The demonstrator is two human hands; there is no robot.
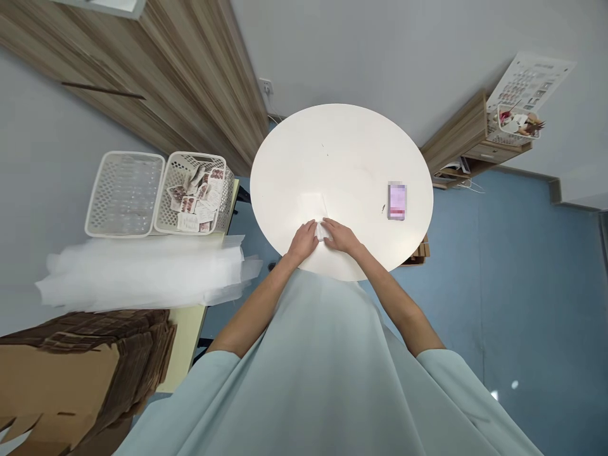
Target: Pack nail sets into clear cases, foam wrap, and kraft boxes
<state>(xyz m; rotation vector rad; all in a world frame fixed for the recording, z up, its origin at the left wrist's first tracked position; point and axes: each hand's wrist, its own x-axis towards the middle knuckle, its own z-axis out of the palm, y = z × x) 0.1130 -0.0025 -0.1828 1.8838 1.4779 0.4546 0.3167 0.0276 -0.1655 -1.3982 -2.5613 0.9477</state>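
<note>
Near the front edge of a round white table [342,142], both of my hands grip a small white bundle of thin wrapping sheet [323,232]. My left hand [304,242] has its fingers closed on the bundle's left end. On the right end, my right hand [341,237] presses with bent fingers. A flat part of the same pale sheet seems to stretch away from me on the tabletop, hard to tell from the white surface. Whatever the bundle may contain is hidden. A phone-like object with a pink and purple face [397,201] lies on the table's right side.
To the left stand a white basket of small printed packets [192,196] and a basket of clear plastic items [126,193]. A stack of white sheets [147,269] and piled flat cardboard boxes [95,373] lie nearer me. A wooden shelf [458,142] stands at right.
</note>
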